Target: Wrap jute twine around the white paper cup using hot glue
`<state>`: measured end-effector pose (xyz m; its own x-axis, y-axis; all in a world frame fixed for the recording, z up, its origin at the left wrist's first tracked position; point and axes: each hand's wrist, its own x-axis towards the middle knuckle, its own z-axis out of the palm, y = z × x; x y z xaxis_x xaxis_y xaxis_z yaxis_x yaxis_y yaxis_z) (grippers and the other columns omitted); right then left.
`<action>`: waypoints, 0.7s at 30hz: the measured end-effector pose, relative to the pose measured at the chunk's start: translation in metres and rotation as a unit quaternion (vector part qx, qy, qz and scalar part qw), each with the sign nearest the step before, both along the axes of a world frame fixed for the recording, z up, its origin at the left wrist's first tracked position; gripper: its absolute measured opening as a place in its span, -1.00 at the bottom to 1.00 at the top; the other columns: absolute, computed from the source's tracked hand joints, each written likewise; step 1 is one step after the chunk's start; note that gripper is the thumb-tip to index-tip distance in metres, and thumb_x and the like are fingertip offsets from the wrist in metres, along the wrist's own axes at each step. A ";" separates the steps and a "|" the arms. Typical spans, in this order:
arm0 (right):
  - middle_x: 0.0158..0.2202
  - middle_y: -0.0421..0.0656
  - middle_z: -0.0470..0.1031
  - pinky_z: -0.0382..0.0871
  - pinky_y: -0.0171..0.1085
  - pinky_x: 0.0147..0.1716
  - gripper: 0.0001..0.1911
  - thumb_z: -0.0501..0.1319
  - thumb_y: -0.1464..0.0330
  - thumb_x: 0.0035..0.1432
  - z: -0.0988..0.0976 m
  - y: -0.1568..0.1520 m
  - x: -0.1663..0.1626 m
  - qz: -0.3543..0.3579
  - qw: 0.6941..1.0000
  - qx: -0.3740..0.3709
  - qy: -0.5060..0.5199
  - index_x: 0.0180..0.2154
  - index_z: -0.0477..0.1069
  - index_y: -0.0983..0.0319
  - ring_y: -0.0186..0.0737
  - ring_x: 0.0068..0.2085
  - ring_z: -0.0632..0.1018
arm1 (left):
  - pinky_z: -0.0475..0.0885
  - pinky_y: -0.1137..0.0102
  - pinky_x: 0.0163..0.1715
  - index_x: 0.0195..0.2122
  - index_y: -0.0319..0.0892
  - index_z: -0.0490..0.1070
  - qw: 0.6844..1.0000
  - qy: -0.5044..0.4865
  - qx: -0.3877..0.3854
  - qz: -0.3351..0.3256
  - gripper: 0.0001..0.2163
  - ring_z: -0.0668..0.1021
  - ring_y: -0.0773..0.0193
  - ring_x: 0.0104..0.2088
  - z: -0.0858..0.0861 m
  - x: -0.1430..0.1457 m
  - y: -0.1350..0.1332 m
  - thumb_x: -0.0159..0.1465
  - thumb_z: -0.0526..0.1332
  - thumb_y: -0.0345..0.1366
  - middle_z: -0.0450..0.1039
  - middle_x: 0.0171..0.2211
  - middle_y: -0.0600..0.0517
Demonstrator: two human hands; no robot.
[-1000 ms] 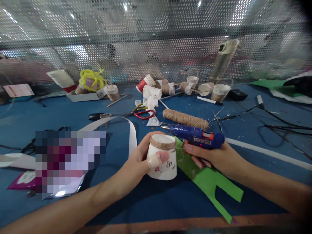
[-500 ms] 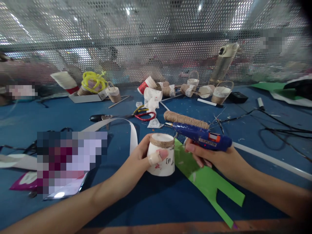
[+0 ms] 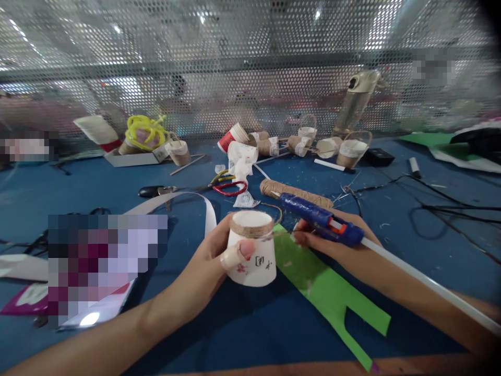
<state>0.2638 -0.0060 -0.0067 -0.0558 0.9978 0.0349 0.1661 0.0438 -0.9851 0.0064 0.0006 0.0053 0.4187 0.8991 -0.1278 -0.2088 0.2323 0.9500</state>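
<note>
My left hand (image 3: 213, 261) is wrapped round an upturned white paper cup (image 3: 252, 250) whose top edge is bound with brown twine; a plaster covers the thumb. My right hand (image 3: 336, 245) grips a blue hot glue gun (image 3: 319, 219), nozzle pointing up-left beside the cup's twine band, a white glue stick trailing behind it. A thin strand of twine runs from the cup toward the twine spool (image 3: 295, 192) lying just behind. A green paper cutout (image 3: 324, 287) lies flat under both hands.
On the blue table (image 3: 58, 193) lie red-handled scissors (image 3: 229, 187), a white paper strip (image 3: 188, 201), black cables (image 3: 442, 209) at right, several twine-wrapped cups (image 3: 313, 143) and a box with yellow cord (image 3: 143, 130) at the back. A perforated metal screen (image 3: 250, 62) closes off the far side.
The glue gun has tilted, its nozzle now raised and pointing up-left, nearer the cup's twine band. The cup has shifted slightly left and tipped a little.
</note>
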 end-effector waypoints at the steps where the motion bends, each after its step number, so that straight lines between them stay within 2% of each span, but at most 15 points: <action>1: -0.29 -0.18 0.72 0.64 -0.18 -0.18 -0.76 0.57 0.15 0.10 0.000 0.002 0.001 -0.018 1.000 0.010 -0.016 -0.27 0.67 0.12 -0.11 -0.25 0.71 | 0.53 0.30 -0.12 0.04 0.00 0.63 1.000 -0.002 -0.004 -0.009 -0.61 0.66 0.03 -0.06 0.000 0.000 0.000 0.24 0.53 -0.02 0.69 -0.02 -0.03; 5: -0.25 -0.18 0.73 0.67 -0.08 -0.08 -0.76 0.56 0.10 0.11 0.008 0.005 0.002 -0.084 0.994 0.052 -0.042 -0.31 0.65 0.07 -0.03 -0.17 0.73 | 0.52 0.34 -0.16 0.00 -0.02 0.63 1.000 0.008 -0.020 -0.020 -0.61 0.65 0.08 -0.10 0.000 -0.001 0.001 0.22 0.54 0.01 0.69 -0.08 -0.02; 9: -0.14 -0.14 0.76 0.65 0.03 0.08 -0.83 0.54 0.12 0.16 0.025 -0.003 0.005 -0.075 0.987 0.132 -0.060 -0.32 0.68 0.03 0.12 0.03 0.73 | 0.50 0.32 -0.10 0.04 -0.02 0.63 0.999 0.018 -0.029 -0.025 -0.59 0.64 0.06 -0.04 0.000 -0.001 0.000 0.24 0.53 0.02 0.68 -0.04 -0.02; 12: -0.11 -0.16 0.75 0.63 -0.04 0.17 -0.88 0.48 0.17 0.25 0.034 -0.012 0.009 -0.113 0.973 0.193 -0.059 -0.32 0.68 0.03 0.07 0.08 0.72 | 0.48 0.32 -0.08 0.06 -0.02 0.63 0.999 0.014 -0.044 -0.027 -0.57 0.64 0.05 -0.01 0.001 0.001 -0.004 0.25 0.51 0.05 0.69 -0.01 -0.03; 13: -0.13 -0.19 0.75 0.64 -0.10 0.16 -0.91 0.50 0.21 0.24 0.035 -0.014 0.012 -0.091 0.975 0.194 -0.058 -0.32 0.68 0.01 0.01 0.05 0.73 | 0.47 0.33 -0.11 0.05 -0.03 0.63 0.999 0.009 -0.043 -0.024 -0.57 0.63 0.07 -0.03 0.001 0.002 -0.005 0.25 0.51 0.05 0.69 -0.03 -0.03; 16: -0.31 -0.29 0.74 0.74 -0.28 -0.22 -0.90 0.54 0.30 0.17 0.033 -0.016 0.018 0.020 0.988 0.150 -0.042 -0.30 0.71 -0.06 -0.16 -0.29 0.77 | 0.46 0.34 -0.12 0.02 -0.02 0.64 1.000 -0.005 -0.028 -0.003 -0.60 0.62 0.10 -0.05 0.001 0.002 -0.006 0.26 0.51 0.04 0.68 -0.04 0.00; 19: -0.29 -0.29 0.76 0.56 -0.35 -0.68 -0.88 0.54 0.28 0.15 0.029 -0.013 0.022 0.112 0.987 0.115 0.018 -0.26 0.74 -0.11 -0.31 -0.63 0.61 | 0.47 0.31 -0.05 0.05 0.01 0.63 1.000 -0.008 -0.014 0.009 -0.62 0.62 0.06 0.01 -0.001 0.001 -0.003 0.29 0.49 0.03 0.68 -0.01 0.00; 21: -0.26 -0.28 0.76 0.47 -0.37 -0.75 -0.88 0.51 0.26 0.21 0.028 -0.009 0.025 0.124 0.987 0.105 -0.003 -0.20 0.74 -0.11 -0.42 -0.72 0.49 | 0.46 0.31 -0.04 0.06 0.02 0.63 1.000 0.004 0.005 0.023 -0.62 0.62 0.05 0.02 -0.003 0.000 0.000 0.29 0.49 0.04 0.68 0.00 0.00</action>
